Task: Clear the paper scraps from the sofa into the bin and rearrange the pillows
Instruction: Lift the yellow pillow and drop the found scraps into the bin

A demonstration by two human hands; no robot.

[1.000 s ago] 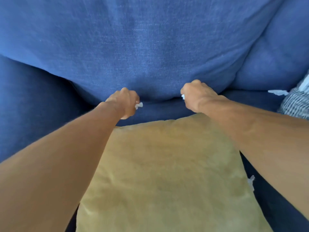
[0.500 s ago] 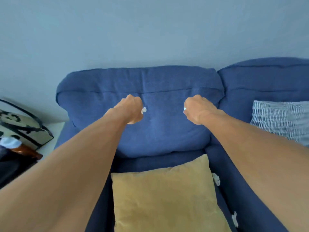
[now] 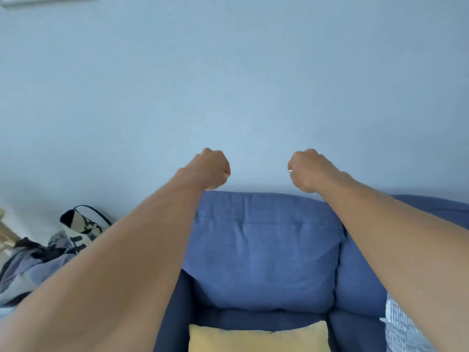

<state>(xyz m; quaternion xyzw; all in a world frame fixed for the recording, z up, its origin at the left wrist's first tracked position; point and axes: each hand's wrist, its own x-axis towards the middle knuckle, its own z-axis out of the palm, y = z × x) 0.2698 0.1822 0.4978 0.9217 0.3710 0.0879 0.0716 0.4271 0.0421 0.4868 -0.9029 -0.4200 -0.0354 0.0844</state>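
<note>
Blue upholstery fills the lower middle of the view: the sofa [image 3: 360, 288], with one plump back cushion [image 3: 264, 250] directly ahead of me. Both of my bare arms reach forward and up, so that the fists stand above the cushion's top edge and in front of the pale blue-grey wall [image 3: 228, 85].

Left hand [image 3: 212, 168]: fingers curled tight into the palm, knuckles up. A paper fleck [image 3: 227, 175], white and very small, shows at the inner edge of the fist, pinched there.

Right hand [image 3: 308, 170]: likewise closed, with a paper scrap [image 3: 290, 170] peeping out white between the curled fingers on the side facing the other hand.

The two fists are level with each other and apart, touching neither each other nor the sofa. How much paper each encloses I cannot tell.

Yellow pillow [image 3: 258, 337]: lies on the seat below the back cushion, only its upper edge in view at the bottom of the frame.

Striped pillow [image 3: 398, 326], blue and white: at the lower right, partly hidden behind my right forearm, against the neighbouring back section.

Beside the sofa's left end, past my left forearm, stands a tote bag [image 3: 83, 227] with a black-and-cream pattern. Near it lies a heap of clothing [image 3: 30, 265] in grey and lavender.
</note>
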